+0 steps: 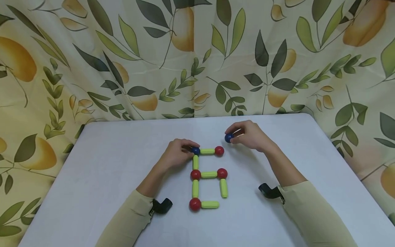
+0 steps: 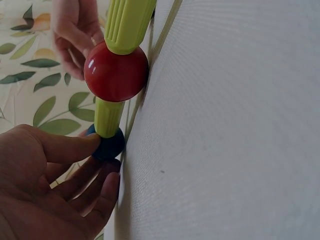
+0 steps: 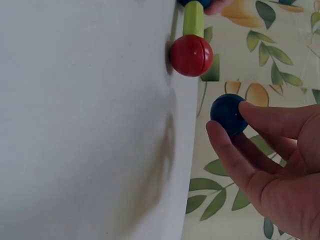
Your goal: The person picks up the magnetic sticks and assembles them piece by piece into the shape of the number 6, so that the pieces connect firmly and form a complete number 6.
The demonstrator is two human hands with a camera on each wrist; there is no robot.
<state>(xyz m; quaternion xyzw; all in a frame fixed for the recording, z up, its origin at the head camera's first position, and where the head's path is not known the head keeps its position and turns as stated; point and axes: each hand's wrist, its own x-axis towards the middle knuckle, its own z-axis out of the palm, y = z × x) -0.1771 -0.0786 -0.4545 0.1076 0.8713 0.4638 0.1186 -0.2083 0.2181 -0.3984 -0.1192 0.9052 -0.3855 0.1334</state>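
Observation:
My right hand point(image 1: 251, 134) pinches a loose blue ball point(image 3: 228, 114) between thumb and fingertips, held up above the table to the right of the figure. At the figure's top left corner, my left hand point(image 1: 177, 152) grips another blue ball point(image 2: 111, 145), thumb on one side and fingers on the other. From that ball one yellow-green stick point(image 1: 207, 151) runs right to a red ball point(image 1: 219, 151). A second stick point(image 1: 195, 162) runs down to the left middle red ball point(image 1: 195, 174). Part of the gripped ball is hidden behind the left fingers.
Lower in the figure, a stick leads to the right middle red ball point(image 1: 222, 173), with a stick point(image 1: 223, 188) below it. The bottom left red ball point(image 1: 195, 204) bears a stick point(image 1: 210, 204) pointing right. A patterned curtain point(image 1: 197, 58) hangs behind the white table point(image 1: 108, 192).

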